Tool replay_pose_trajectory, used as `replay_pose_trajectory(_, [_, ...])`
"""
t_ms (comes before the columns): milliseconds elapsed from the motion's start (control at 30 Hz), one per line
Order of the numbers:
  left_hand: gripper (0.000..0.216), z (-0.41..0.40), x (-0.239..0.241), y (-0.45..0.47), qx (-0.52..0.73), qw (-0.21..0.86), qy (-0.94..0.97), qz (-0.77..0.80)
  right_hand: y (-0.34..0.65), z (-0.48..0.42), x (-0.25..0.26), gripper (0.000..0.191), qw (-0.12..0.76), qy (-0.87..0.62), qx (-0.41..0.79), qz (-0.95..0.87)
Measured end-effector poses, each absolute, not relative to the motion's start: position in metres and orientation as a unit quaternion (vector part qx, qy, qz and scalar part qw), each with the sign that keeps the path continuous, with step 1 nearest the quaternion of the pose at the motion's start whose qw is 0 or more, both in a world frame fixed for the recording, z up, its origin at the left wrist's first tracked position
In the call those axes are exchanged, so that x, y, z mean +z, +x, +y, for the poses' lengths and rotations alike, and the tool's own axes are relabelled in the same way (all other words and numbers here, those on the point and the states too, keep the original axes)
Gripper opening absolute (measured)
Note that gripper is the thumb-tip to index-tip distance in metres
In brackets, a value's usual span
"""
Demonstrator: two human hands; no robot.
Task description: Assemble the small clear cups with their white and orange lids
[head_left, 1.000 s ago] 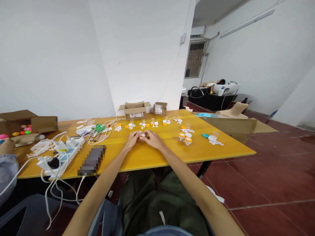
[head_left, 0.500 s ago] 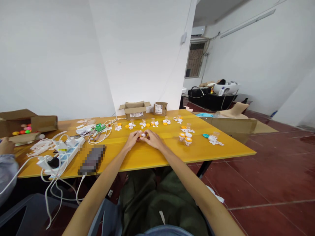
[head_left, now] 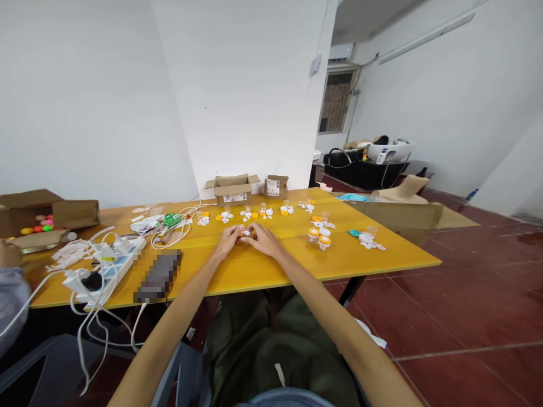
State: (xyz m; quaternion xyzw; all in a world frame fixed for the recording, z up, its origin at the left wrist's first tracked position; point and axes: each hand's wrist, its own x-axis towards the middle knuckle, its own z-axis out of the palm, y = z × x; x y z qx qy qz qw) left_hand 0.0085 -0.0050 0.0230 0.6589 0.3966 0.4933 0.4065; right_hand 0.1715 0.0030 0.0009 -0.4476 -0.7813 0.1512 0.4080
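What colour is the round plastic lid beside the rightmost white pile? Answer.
The lid is teal; head view.

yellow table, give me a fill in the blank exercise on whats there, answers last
Of the left hand and right hand, both touching a small item, the ____ is nearer the dark device.
The small box stands to the ____ of the larger box beside it.
The clustered lidded jars number ____.

left; right; three

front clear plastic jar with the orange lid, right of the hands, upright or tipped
Upright: the jar has its lid on top, clear body beneath, on the yellow wooden table.
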Motion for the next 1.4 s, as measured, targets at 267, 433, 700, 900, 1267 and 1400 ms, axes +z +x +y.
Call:
replay_pose_trajectory(267, [0.050,-0.0025,0.0215,0.0073,0.489,0.403,0.658,0.407,0.1713,0.0026,0.0038,0.024,0.402,-0.439,0.137,-0.792])
replay_pose_trajectory(433, [0.049,-0.0002,0.0187,0.0056,0.486,0.399,0.660,0.411,0.1714,0.0047,0.0030,0.032,0.379,-0.458,0.133,-0.793])
replay_pose_trajectory(700, [0.050,-0.0016,0.0202,0.0063,0.484,0.396,0.661,0.416,0.1727,0.0089,-0.0005,0.040,0.366,-0.461,0.129,-0.798])
replay_pose_trajectory(900, [0.050,-0.0021,0.0206,0.0066,0.486,0.398,0.660,0.411,0.1719,0.0041,0.0033,0.034,0.385,-0.456,0.136,-0.791])
replay_pose_trajectory(1267, [0.047,0.0009,0.0184,0.0063,0.492,0.403,0.654,0.409,0.1705,0.0025,0.0024,0.027,0.408,-0.448,0.175,-0.776])
replay_pose_trajectory(1400, [0.048,-0.0006,0.0197,0.0066,0.491,0.396,0.661,0.406,0.1711,0.0023,0.0025,0.022,0.411,-0.455,0.168,-0.771])
